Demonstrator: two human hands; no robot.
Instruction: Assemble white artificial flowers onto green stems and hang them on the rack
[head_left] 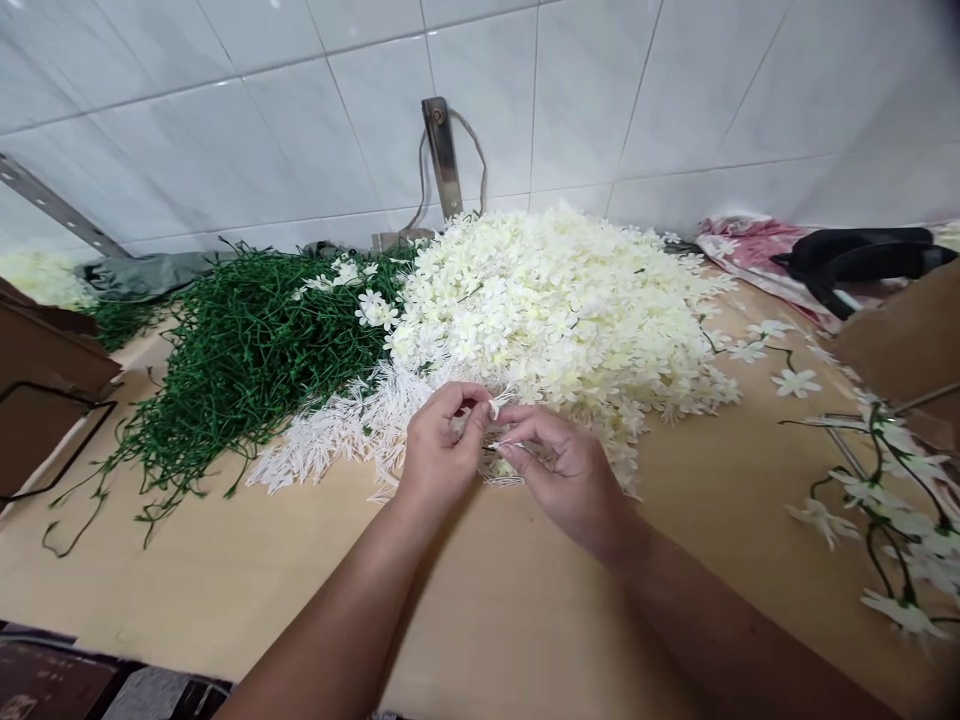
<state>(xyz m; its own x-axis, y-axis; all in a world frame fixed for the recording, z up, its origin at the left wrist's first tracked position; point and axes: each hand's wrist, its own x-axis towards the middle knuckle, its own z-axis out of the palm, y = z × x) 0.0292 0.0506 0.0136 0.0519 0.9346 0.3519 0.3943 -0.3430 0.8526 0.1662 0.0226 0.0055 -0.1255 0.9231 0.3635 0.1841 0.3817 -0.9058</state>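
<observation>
Both hands meet over the front edge of the heaped parts. My left hand (442,445) is closed, thumb and forefinger pinching a small white artificial flower (494,408). Close beside it, my right hand (570,470) is closed too, its thumb and fingertips pinched around a thin stem with a pale tip (496,447), mostly hidden by the fingers. Behind the hands rises a big pile of cream-white artificial blossoms (555,300). Thin white plastic stamens (330,435) lie in a heap to the left, in front of a mound of green plastic stems (255,340).
Finished-looking flower sprays (892,500) lie at the right table edge, near a cardboard box (900,330) and a black-handled object (862,255). Another cardboard box (45,370) stands at left. A metal bracket (442,155) leans against the tiled wall (585,100).
</observation>
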